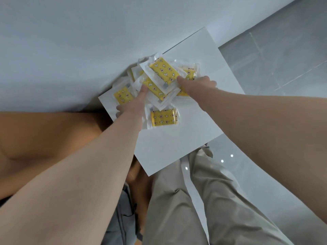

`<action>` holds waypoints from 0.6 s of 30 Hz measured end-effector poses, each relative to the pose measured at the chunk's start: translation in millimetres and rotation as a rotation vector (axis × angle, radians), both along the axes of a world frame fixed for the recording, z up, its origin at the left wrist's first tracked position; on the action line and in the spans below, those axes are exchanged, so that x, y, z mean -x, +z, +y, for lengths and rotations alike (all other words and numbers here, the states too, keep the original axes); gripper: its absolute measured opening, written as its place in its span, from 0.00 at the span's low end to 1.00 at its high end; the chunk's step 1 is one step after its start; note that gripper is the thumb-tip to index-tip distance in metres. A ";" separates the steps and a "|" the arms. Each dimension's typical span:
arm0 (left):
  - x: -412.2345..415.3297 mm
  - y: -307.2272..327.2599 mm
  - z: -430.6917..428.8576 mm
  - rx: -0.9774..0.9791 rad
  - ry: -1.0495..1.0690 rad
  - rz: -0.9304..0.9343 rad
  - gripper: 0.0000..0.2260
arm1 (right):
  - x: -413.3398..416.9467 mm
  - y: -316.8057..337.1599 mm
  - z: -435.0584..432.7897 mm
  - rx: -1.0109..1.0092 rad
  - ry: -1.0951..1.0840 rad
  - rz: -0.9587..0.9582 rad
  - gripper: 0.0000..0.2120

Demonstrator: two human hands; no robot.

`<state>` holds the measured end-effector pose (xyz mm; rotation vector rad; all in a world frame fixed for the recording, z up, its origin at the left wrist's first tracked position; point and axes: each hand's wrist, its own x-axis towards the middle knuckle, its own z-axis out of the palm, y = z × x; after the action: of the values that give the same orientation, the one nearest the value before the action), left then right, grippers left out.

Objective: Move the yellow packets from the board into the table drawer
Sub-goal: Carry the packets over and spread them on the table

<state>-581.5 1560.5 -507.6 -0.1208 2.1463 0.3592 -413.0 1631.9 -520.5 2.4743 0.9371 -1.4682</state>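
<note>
Several yellow packets in clear wrappers, printed with moons and stars, lie heaped on a white board (185, 138). My left hand (132, 105) grips the left side of the pile (159, 82), thumb on top of a packet. My right hand (196, 85) grips the pile's right side, thumb pressing the top packet (163, 70). One packet (163, 117) lies flat by itself just below the heap, between my two wrists. Another packet (123, 96) sits at the board's left corner. The wooden drawer opening (44, 138) shows brown at the left, beneath my left forearm.
A white table surface (70, 50) fills the upper left. The board overhangs my lap, and my beige trousers (203, 200) are below it. Grey glossy floor tiles (274, 68) lie to the right.
</note>
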 end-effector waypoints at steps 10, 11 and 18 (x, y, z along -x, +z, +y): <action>1.4 -10.1 4.9 -0.206 0.153 -0.110 0.43 | -7.6 -7.5 -9.1 -0.049 -0.271 0.215 0.26; 2.9 -9.5 3.5 -0.216 0.149 -0.107 0.40 | -9.7 -7.1 -9.6 -0.054 -0.291 0.225 0.25; 13.7 -16.9 4.2 -0.199 0.142 0.000 0.31 | -23.0 -0.7 -11.7 -0.035 -0.401 0.350 0.21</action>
<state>-595.2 1564.7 -524.5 -0.1593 2.0945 0.6528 -390.0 1620.2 -521.2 2.5879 0.5229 -2.0750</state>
